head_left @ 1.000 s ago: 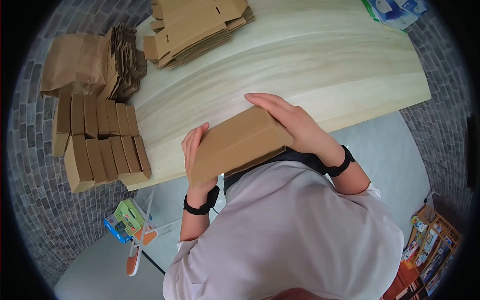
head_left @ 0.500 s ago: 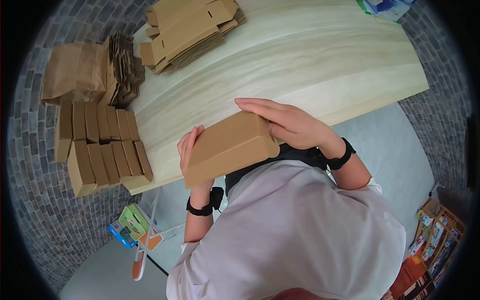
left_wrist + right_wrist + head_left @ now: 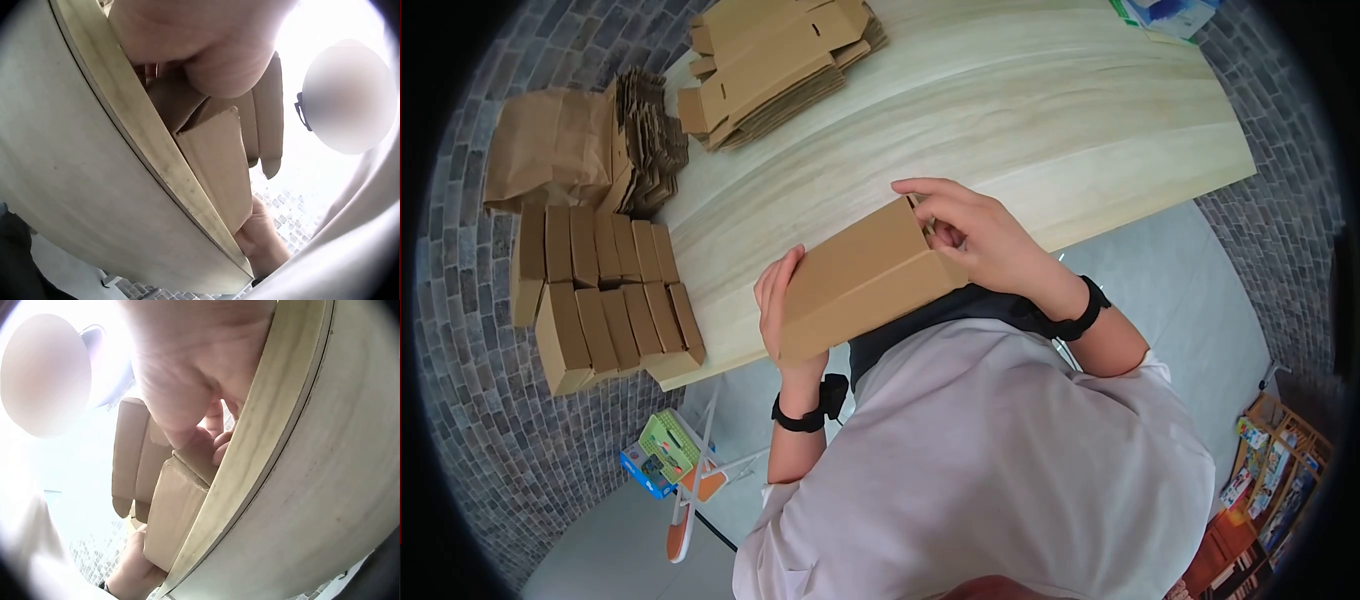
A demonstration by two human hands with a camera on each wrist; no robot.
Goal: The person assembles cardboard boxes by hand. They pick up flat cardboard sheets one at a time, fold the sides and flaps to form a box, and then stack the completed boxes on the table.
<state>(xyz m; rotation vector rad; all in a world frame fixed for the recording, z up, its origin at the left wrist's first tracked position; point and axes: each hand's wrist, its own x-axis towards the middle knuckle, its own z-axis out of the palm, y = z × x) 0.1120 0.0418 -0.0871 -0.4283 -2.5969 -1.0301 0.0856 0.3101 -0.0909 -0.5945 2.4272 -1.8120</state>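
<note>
A brown cardboard box (image 3: 860, 275) is held at the table's front edge, close to the body. My left hand (image 3: 776, 300) grips its left end, fingers over the far side, thumb hidden underneath. At the right end, my right hand (image 3: 995, 240) has its fingers bent around the end flap, with the index finger extended along the top corner. In the right wrist view, fingertips pinch that end flap (image 3: 199, 459), and a wide lid flap (image 3: 132, 459) stands out toward the body. The left wrist view shows the box's long side panel (image 3: 215, 165).
Folded boxes (image 3: 605, 335) stand in two rows at the table's left. Behind them are a brown paper bag (image 3: 550, 145) and upright flattened cardboard (image 3: 645, 140). A stack of flat box blanks (image 3: 775, 75) lies at the back of the pale table (image 3: 1080, 130); blue-white packaging (image 3: 1170, 15) is at the far right.
My right hand has gone from lying flat along the box's right end to bending its fingers in at the end flap. The left hand keeps its grip; the view shifted slightly.
</note>
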